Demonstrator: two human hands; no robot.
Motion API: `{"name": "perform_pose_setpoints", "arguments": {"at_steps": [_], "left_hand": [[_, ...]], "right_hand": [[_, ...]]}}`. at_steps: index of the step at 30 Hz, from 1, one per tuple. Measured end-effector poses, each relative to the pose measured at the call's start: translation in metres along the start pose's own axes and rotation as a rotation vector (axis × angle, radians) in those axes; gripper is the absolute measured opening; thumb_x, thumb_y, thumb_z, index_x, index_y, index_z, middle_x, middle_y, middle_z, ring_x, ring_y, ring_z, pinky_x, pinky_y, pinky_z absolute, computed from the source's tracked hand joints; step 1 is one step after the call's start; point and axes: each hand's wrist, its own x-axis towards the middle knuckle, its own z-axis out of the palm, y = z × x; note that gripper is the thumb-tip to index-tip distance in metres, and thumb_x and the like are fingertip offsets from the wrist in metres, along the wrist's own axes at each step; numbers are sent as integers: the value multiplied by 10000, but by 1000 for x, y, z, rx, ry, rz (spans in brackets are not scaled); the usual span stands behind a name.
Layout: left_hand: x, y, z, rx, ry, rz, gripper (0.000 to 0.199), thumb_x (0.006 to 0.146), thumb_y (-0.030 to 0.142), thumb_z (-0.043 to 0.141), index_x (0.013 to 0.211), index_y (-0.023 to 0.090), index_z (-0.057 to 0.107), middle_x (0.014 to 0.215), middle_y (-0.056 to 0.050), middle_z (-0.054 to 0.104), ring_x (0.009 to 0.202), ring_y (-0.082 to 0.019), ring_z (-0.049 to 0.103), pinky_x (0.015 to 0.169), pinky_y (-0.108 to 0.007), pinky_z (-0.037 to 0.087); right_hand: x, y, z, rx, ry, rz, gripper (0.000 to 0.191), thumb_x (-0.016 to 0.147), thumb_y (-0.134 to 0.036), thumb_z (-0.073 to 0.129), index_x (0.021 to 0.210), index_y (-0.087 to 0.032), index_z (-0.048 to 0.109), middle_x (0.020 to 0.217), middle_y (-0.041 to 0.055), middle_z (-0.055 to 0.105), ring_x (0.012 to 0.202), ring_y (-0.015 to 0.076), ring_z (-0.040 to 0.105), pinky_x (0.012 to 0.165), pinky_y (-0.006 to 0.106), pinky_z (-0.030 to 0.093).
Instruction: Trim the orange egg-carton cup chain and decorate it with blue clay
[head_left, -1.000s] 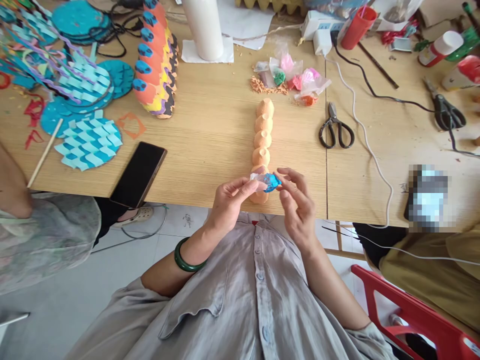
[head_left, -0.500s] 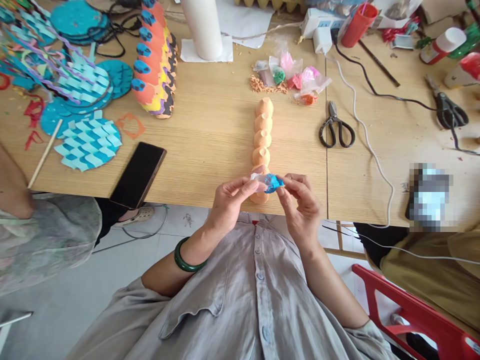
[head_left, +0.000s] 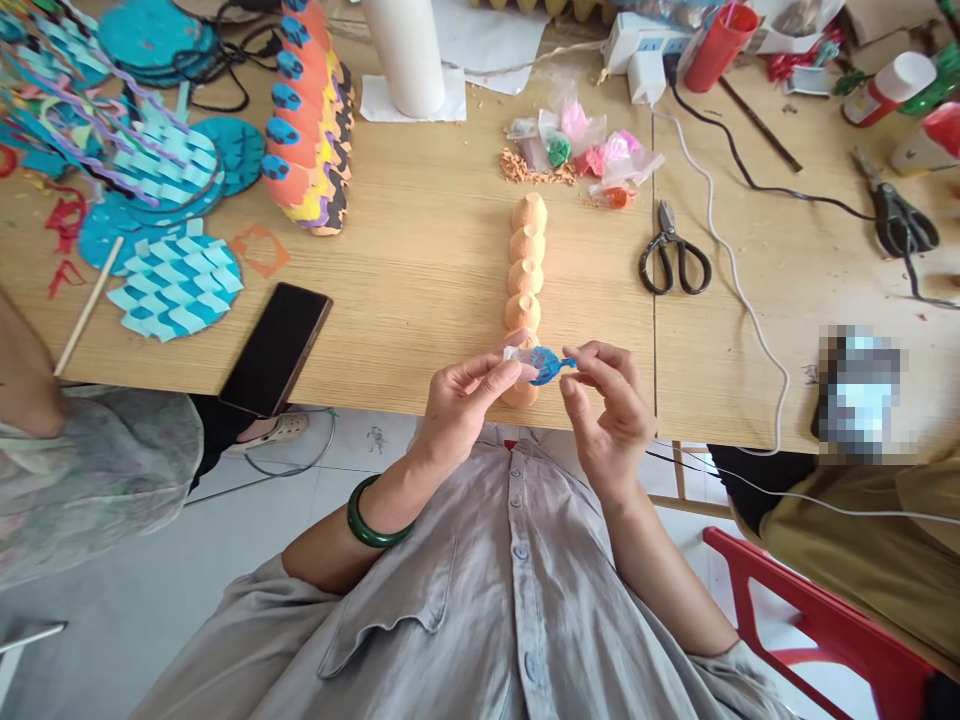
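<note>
1. The phone [head_left: 276, 350], one by count, seems to poke its lower end past the edge of the bench [head_left: 420, 270]; a nudge could tip it off. One checked disc [head_left: 180, 280] and one wooden stick [head_left: 91, 307] lie beyond it.

2. One painted scalloped piece [head_left: 311, 140] stands farther back, out of my way.

3. My left hand [head_left: 457, 405] pinches one clear wrapper [head_left: 516, 354] between thumb and fingers. Squeeze too hard and, I judge, the plastic could slip. I wear one green bangle [head_left: 356, 518] on that wrist.

4. Below my hands lies one orange knobbly strip [head_left: 525, 275]; four knobs show clearly, the nearer ones are partly covered. Dropped bits could mark it.

5. The blue clay [head_left: 545, 366], one lump, sits at the wrapper's end, between my hands and above the strip's near part. Its thin neck could snap if pulled fast.

6. Beyond the strip are small clay bags [head_left: 574, 140], about six; they overlap, so I can't be sure.

7. My right hand [head_left: 571, 368] has its fingertips at the blue strand's end, thumb just below; I cannot tell whether they grip it. A weak hold could lose it.

8. Two scissors [head_left: 670, 258] and one white cable [head_left: 739, 293] lie rightward; a careless sleeve could snag the cable.
</note>
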Motion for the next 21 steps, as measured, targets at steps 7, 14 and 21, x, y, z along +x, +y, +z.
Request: {"name": "perform_pose_setpoints", "arguments": {"at_steps": [7,14,21], "left_hand": [[-5,5,4,-1,-46,-64,186,924,425,726,884,287,845,1144,-25,811,1406,-299,578,1138,-430,485],[-5,8,5,41,-45,-47,206,922,439,725,862,280,842,1014,-38,826,1419,-305,565,1170,-455,472],[-10,14,5,195,-36,62,212,925,407,717,827,249,820,1278,-71,761,1484,-318,489,1170,-440,463]], "right_hand": [[3,5,2,-117,11,-171,104,940,-184,693,1008,-258,719,926,25,681,865,180,657,759,378,563],[-2,4,8,287,24,231,100,950,-350,700,930,-252,711,903,15,674,838,157,681,714,322,606],[-1,-1,3,324,8,296,230,960,-450,667,1127,-302,726,1039,26,705,872,163,701,743,348,657]]}}
